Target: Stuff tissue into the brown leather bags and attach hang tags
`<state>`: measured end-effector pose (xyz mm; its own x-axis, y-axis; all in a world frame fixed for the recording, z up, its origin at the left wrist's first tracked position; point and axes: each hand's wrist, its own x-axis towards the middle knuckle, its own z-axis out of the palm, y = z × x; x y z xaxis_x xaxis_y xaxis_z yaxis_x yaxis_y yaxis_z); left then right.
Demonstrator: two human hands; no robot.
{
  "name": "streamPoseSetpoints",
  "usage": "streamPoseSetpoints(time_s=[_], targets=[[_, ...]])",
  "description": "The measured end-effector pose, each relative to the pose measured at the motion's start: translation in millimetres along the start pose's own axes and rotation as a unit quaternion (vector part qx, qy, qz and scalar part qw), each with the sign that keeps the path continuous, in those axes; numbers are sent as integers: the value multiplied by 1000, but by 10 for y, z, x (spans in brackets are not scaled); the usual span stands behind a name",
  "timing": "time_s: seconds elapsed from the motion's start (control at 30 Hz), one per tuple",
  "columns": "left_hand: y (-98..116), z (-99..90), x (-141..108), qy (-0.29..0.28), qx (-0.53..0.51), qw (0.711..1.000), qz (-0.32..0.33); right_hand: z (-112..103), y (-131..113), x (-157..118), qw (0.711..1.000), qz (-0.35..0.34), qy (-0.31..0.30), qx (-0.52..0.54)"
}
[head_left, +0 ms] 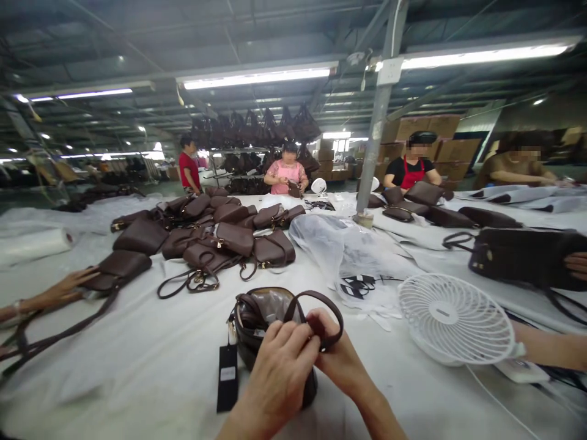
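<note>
A dark brown handbag (244, 348) stands open in front of me, its pale lining showing and a folded strap tucked inside. A black hang tag (228, 388) dangles from its left side. My left hand (284, 366) is closed at the near right rim, fingertips pinched together at the base of the bag's looped brown handle (337, 305). My right hand (337, 354) meets it there, closed on the same handle, which arches over its fingers. The exact spot between the fingertips is hidden.
A heap of brown handbags (233, 238) lies ahead on the white table (174, 366). A white fan (454, 318) stands at right, near crumpled plastic wrap (339, 244). Co-workers' hands touch bags at both sides. A post (373, 140) rises beyond; several people work farther back.
</note>
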<state>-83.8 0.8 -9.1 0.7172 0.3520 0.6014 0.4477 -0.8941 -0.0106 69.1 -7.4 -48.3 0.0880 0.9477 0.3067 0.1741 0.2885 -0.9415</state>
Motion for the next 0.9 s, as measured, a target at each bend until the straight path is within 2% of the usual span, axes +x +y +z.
streamPoseSetpoints(time_s=[0.2,0.3,0.37,0.5,0.6,0.8,0.9], targets=[[-107,-38,14,-47,-11,998,27,-72,-1,-90,999,-2,-28,-45],[-169,-51,-4,-12,-29,999,38,-52,43,-130,999,-12,-35,-24],[-190,-19,-25,23,-35,998,42,14,92,-158,1000,-16,-13,-7],[-173,84,-61,110,-19,994,-14,199,187,-197,997,-22,75,24],[-141,129,-74,149,14,986,-71,291,181,-193,995,-23,95,11],[-92,139,-101,149,64,981,-110,313,77,-223,993,-32,115,-26],[-77,113,-97,113,53,984,-126,259,57,-270,994,-33,104,-30]])
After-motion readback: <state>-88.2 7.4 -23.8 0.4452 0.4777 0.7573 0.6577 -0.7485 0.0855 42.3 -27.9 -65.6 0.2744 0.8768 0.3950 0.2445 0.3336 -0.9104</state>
